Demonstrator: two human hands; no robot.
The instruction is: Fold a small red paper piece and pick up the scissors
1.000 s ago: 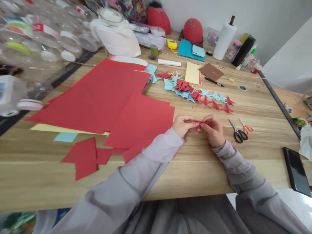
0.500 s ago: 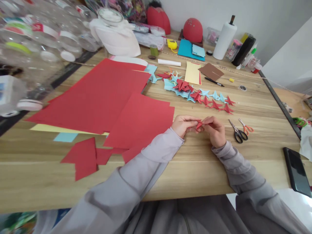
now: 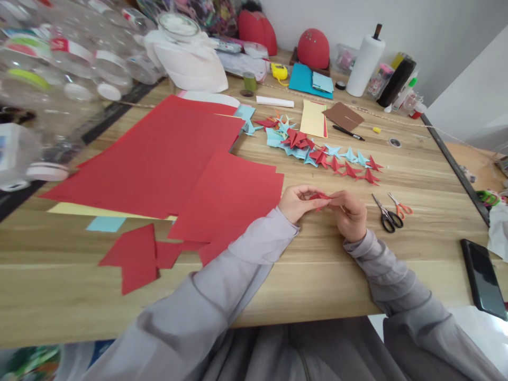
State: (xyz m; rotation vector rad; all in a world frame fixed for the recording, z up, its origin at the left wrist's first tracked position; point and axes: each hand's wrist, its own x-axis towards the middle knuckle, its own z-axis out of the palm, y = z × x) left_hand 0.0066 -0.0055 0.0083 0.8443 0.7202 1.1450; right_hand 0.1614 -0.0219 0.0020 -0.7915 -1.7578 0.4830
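Observation:
A small folded piece of red paper [image 3: 319, 196] is pinched between my two hands, low over the table; its exact shape is partly hidden by the fingers. My left hand [image 3: 298, 203] grips it from the left with thumb and fingers. From the right, my right hand [image 3: 351, 212] pinches its other end. Just beyond the hands lie red paper cranes [image 3: 351, 170] and light blue paper cranes [image 3: 350, 155], several of each, in loose rows and a heap. Large red paper sheets [image 3: 230, 198] reach close to my left hand.
To the right lie black scissors [image 3: 391, 219], orange scissors [image 3: 402, 207] and a phone [image 3: 482, 278]. Smaller red paper pieces [image 3: 138, 259] lie front left. Farther back are a black pen [image 3: 349, 133], brown paper [image 3: 343, 116] and a tape measure [image 3: 279, 72]. Plastic bottles [image 3: 75, 58] crowd the left.
The red folded paper has turned in my fingers and shows a longer, flatter edge. My right fingers have closed in towards the left thumb; both arms stay nearly still.

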